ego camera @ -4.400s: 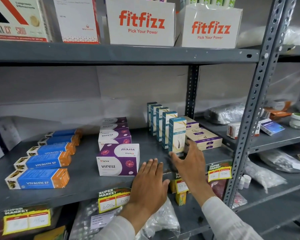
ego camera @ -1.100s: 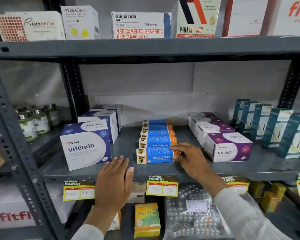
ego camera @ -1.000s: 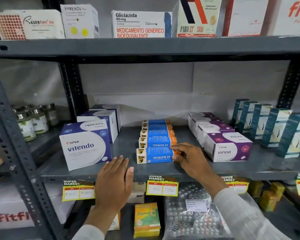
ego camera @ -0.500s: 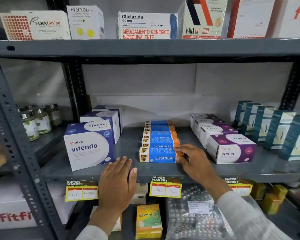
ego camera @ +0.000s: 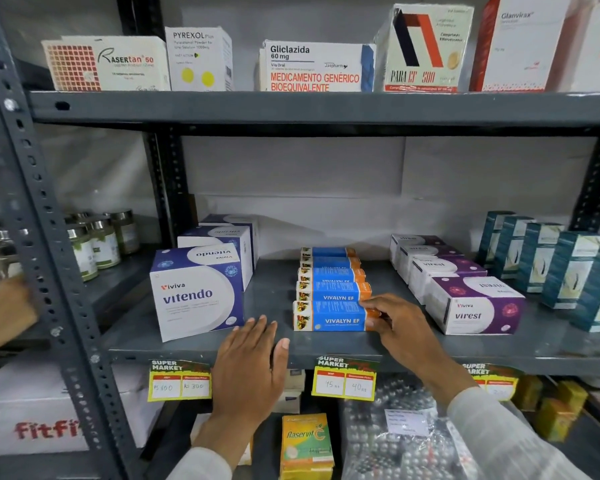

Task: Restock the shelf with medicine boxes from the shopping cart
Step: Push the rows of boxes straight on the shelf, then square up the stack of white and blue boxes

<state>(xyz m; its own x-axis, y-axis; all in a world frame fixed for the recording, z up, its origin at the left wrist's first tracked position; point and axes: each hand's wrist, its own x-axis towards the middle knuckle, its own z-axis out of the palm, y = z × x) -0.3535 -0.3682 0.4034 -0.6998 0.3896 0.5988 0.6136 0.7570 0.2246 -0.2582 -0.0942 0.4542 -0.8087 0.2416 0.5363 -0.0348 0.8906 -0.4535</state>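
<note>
A row of blue-and-orange Vivalyn EF boxes (ego camera: 330, 271) lies in the middle of the grey shelf (ego camera: 194, 345). My right hand (ego camera: 400, 329) pinches the orange right end of the front Vivalyn EF box (ego camera: 328, 317), thumb and fingertips curled on it. My left hand (ego camera: 252, 356) rests flat and open on the shelf's front edge, between that box and the white-and-blue Vitendo box (ego camera: 194, 294), holding nothing. The shopping cart is out of view.
Purple Virest boxes (ego camera: 475, 308) and upright teal boxes (ego camera: 568, 271) stand to the right. A perforated upright post (ego camera: 49, 254) and jars (ego camera: 97, 240) are at left, where another person's hand (ego camera: 4, 313) shows. Large cartons fill the top shelf (ego camera: 291, 109). Below hang price tags (ego camera: 179, 381).
Several seconds ago both hands were further right, by the teal boxes. Over the last second they stay almost still: right hand at the front Vivalyn box's end, left hand on the shelf edge.
</note>
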